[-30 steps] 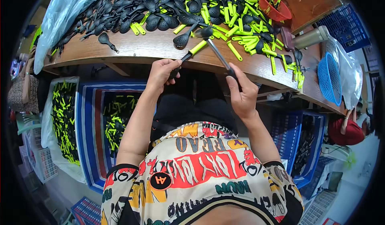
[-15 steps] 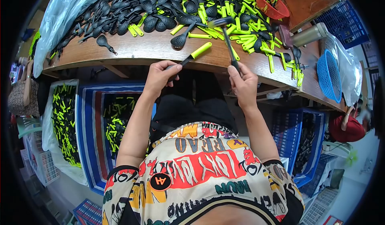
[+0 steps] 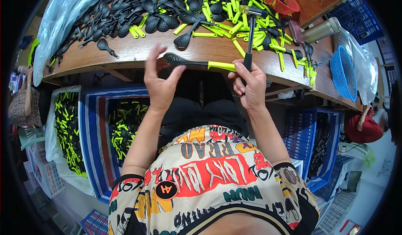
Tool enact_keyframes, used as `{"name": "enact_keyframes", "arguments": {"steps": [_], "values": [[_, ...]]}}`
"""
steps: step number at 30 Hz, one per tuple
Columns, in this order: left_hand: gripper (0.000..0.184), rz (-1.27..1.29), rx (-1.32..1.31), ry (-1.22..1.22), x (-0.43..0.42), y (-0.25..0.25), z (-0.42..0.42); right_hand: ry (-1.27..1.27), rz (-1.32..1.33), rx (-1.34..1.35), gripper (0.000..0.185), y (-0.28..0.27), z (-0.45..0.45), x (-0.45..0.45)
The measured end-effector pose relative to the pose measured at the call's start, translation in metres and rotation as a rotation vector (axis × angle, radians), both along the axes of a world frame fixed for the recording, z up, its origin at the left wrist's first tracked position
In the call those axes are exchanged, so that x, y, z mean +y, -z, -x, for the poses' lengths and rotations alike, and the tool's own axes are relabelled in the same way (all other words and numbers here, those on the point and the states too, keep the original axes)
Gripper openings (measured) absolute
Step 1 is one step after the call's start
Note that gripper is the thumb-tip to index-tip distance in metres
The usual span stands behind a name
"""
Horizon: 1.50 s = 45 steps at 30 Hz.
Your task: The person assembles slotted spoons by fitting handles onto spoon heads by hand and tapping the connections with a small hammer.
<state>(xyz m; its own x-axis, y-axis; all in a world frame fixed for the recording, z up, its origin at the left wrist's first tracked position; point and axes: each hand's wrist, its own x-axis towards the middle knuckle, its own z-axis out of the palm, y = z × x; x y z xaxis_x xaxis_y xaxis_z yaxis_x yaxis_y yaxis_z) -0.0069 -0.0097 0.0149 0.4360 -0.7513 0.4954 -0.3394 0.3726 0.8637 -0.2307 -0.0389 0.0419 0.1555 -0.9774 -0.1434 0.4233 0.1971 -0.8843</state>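
Observation:
My right hand (image 3: 251, 86) is closed on the black grip of a hammer (image 3: 251, 36), whose head points up and away from me. The same hand pinches the end of a slotted spoon's lime-green handle. That slotted spoon (image 3: 197, 63) lies level across in front of me, its black head to the left. My left hand (image 3: 161, 84) is open, slightly blurred, with thumb and fingers apart around the spoon's head. Whether it touches the head I cannot tell. Another slotted spoon (image 3: 182, 40) without a green sleeve on its near end lies on the table beyond.
Black spoon heads (image 3: 146, 4) and loose lime-green handles (image 3: 238, 17) are heaped on the wooden table (image 3: 130, 52). A red basket (image 3: 289, 4), a steel flask (image 3: 322, 30) and a blue basket (image 3: 343, 73) stand right. Below left is a striped crate (image 3: 94, 138) of green-handled pieces.
The slotted spoon has swung level, its green end now in my right hand instead of its black end in my left. My left hand has opened. The hammer stands more upright.

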Motion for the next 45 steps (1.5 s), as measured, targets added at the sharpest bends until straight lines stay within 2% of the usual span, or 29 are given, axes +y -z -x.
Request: {"name": "enact_keyframes", "arguments": {"steps": [1,3,5,7,11,23,26,30,34,38,41,43,44,45], "values": [[0.063,0.046,0.315,0.077,0.000,0.000,0.006,0.000,0.000,0.000,0.015,0.000,-0.001,0.002],[0.052,-0.112,0.824,0.226,0.005,0.002,0.011,-0.010,0.024,-0.033,0.014,0.001,-0.002,0.005],[0.026,-0.373,1.034,0.531,0.007,0.002,0.014,-0.015,0.029,-0.006,0.013,0.004,-0.005,0.007],[0.028,-0.428,1.137,0.661,0.006,-0.002,0.023,-0.020,0.036,0.021,0.014,0.007,-0.008,0.009],[0.024,-0.555,0.927,0.578,0.000,-0.009,0.030,-0.037,0.036,0.057,0.016,0.009,-0.011,0.012],[0.020,-0.432,0.878,0.552,0.004,-0.005,0.026,-0.100,-0.040,-0.032,0.019,0.008,-0.009,0.012],[0.020,-0.405,0.794,0.560,0.004,-0.001,0.023,-0.100,0.072,0.085,0.019,0.010,-0.011,0.013],[0.019,-0.365,0.847,0.558,0.005,0.001,0.022,-0.070,0.141,0.182,0.021,0.012,-0.016,0.014],[0.018,-0.341,0.945,0.419,0.004,0.015,0.014,-0.058,0.138,0.229,0.025,0.020,-0.012,0.012],[0.016,-0.218,1.067,0.236,-0.005,0.039,-0.002,-0.077,0.162,0.398,0.026,0.038,-0.004,0.026],[0.019,-0.188,1.073,0.143,-0.013,0.057,-0.006,-0.058,0.310,0.641,0.025,0.034,-0.007,0.038],[0.020,-0.183,1.075,0.100,-0.016,0.058,-0.004,-0.034,0.499,0.802,0.024,0.036,-0.011,0.039],[0.021,-0.172,1.060,0.084,-0.017,0.058,-0.002,-0.078,0.433,0.825,0.024,0.032,-0.009,0.040],[0.022,-0.161,1.044,0.068,-0.018,0.059,-0.001,-0.018,0.580,0.872,0.024,0.029,-0.013,0.040]]}}
